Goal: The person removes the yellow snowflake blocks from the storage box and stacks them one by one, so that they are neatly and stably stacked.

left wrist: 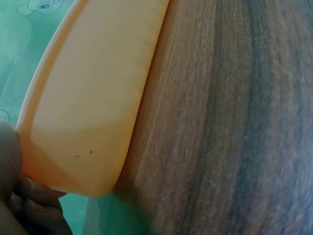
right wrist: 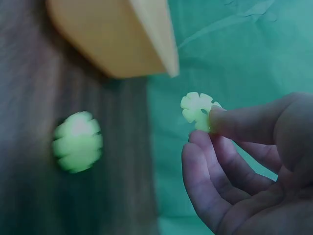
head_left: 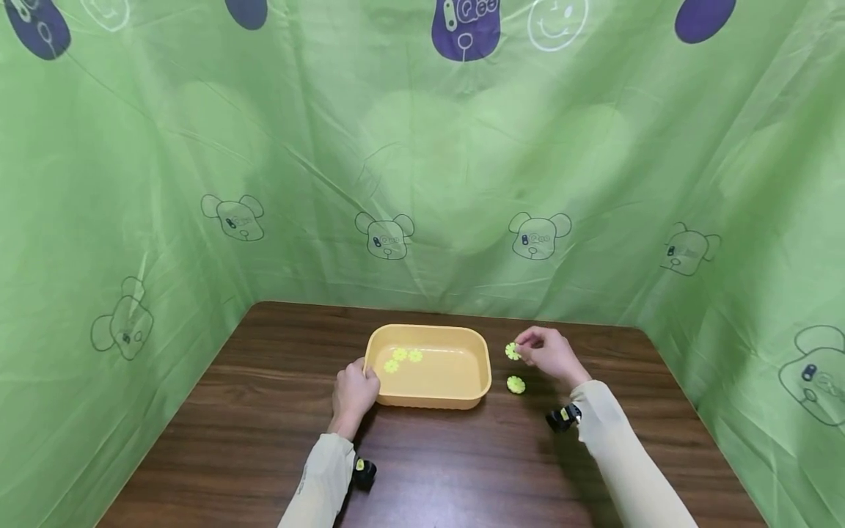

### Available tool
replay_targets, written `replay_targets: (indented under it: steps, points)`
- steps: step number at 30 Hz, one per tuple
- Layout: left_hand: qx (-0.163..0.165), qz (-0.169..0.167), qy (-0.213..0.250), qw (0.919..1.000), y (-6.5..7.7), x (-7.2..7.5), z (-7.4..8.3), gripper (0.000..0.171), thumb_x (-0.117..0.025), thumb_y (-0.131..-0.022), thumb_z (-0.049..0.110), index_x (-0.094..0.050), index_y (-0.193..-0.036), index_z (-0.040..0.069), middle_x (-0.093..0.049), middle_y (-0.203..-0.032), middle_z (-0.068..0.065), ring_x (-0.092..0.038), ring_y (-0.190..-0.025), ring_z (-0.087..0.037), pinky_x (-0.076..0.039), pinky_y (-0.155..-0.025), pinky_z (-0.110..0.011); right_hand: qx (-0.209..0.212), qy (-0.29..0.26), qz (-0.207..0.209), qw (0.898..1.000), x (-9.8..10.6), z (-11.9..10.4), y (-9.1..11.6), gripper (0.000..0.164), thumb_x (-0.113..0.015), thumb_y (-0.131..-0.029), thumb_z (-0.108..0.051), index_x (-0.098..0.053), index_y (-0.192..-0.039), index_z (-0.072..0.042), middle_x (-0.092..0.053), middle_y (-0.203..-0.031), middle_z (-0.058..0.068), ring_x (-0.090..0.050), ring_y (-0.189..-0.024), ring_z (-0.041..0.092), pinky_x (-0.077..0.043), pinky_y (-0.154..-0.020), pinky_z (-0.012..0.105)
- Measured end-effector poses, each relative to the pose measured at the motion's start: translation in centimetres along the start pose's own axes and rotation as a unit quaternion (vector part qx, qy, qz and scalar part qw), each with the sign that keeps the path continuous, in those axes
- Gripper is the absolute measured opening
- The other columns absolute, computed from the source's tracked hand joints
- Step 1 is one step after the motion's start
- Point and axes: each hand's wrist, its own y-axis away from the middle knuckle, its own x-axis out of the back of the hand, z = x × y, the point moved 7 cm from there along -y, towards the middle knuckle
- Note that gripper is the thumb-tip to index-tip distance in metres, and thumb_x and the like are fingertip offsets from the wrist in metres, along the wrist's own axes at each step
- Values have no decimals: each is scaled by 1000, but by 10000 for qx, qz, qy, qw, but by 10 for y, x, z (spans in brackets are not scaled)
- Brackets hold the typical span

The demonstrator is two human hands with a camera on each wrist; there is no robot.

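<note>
Head: tray (head_left: 444,378) on table (head_left: 449,455), three flowers (head_left: 415,356) inside, left part. Left hand's (head_left: 354,392) grip holds tray's left end; right hand's (head_left: 551,358) grip pinches held flower (head_left: 511,351), right of tray. Loose flower (head_left: 516,384) on table nearby.

Left wrist: dark specks (left wrist: 83,154) on tray's outer wall, not visible from head.

Right wrist: held flower thin, yellow-green, notched petals, hole showing; loose flower blurred.
</note>
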Motion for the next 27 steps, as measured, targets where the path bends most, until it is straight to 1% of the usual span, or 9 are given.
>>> replay_targets:
  steps: [1, 6, 8, 11, 15, 19, 23, 27]
  points:
    - [13, -7, 8, 10000, 0, 0, 0, 25, -53, -94, 18, -72, -102, 4, -72, -93, -23, -68, -77, -37, -50, -59, -48, -42, -47, -29, 10000, -2, 6, 1, 16, -72, -92, -10, -71, -105, -1, -70, -89, 13, -68, -74, 22, -58, -71, 39]
    - [37, 11, 7, 10000, 1, -1, 0, 27, -52, -94, 19, -73, -104, 5, -73, -95, -23, -68, -79, -37, -50, -61, -49, -355, -342, -152, 9987, -13, 32, 7, 15, -69, -90, -2, -71, -103, 4, -68, -86, 12, -63, -73, 15, -58, -70, 32]
    - [36, 33, 7, 10000, 2, 0, 0, 27, -52, -94, 19, -73, -104, 5, -73, -94, -23, -69, -79, -38, -50, -61, -50, -452, -372, -190, 9981, -18, 39, 8, 15, -69, -89, -1, -71, -103, 5, -68, -86, 12, -64, -74, 14, -57, -68, 29]
    - [29, 60, 9, 10000, 3, 0, 1, 26, -53, -94, 19, -73, -104, 5, -73, -94, -23, -69, -79, -38, -50, -61, -50, -516, -324, -235, 9979, -23, 44, 10, 14, -70, -89, -1, -72, -101, 5, -68, -87, 12, -65, -73, 15, -57, -67, 28]
    - [44, 49, 44, 10000, 4, 1, 1, 26, -53, -94, 19, -73, -103, 5, -73, -93, -23, -69, -79, -38, -50, -61, -49, -461, 74, -234, 9986, -26, 45, 12, 11, -71, -89, -5, -74, -98, 1, -71, -85, 9, -64, -70, 13, -54, -64, 27]
    - [61, 17, 60, 10000, 4, 1, 1, 27, -52, -94, 19, -73, -106, 5, -73, -95, -23, -69, -80, -37, -51, -62, -50, -324, 607, -195, 9974, -28, 46, 13, 8, -72, -89, -9, -76, -94, -4, -72, -82, 5, -62, -67, 12, -51, -63, 28]
    - [41, 28, 62, 10000, 4, 1, 1, 26, -53, -94, 19, -73, -104, 5, -73, -94, -24, -69, -82, -39, -51, -63, -51, -161, 1083, -144, 9939, -29, 45, 12, 6, -73, -89, -12, -76, -92, -7, -72, -82, 3, -61, -73, 12, -48, -67, 29]
    - [25, 61, 78, 9999, 4, 1, 1, 24, -53, -94, 19, -72, -101, 5, -73, -93, -24, -69, -82, -40, -50, -62, -51, -105, 1332, -199, 9908, -30, 46, 12, 11, -73, -90, -17, -75, -97, -9, -71, -86, 2, -61, -80, 14, -47, -72, 32]
